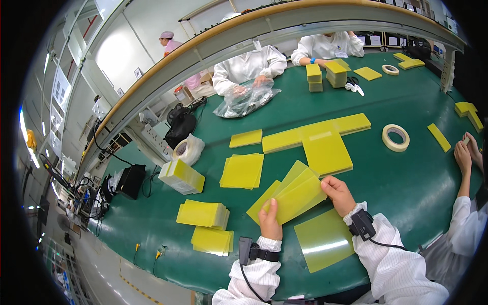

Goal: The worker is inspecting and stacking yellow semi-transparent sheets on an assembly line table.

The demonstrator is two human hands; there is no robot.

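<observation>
Fanned yellow sheets over a green table

At least three are pinched by the left hand and right hand. The table beyond is crowded by yellow stacks. Two bare tape rolls and one plastic-wrapped roll are seen. Print on a white badge is too small to read.

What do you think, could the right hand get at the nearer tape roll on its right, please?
Probably yes: the yellow stack lies left of the straight path from the right hand to the tape roll, though that hand is occupied pinching yellow sheets.
</observation>
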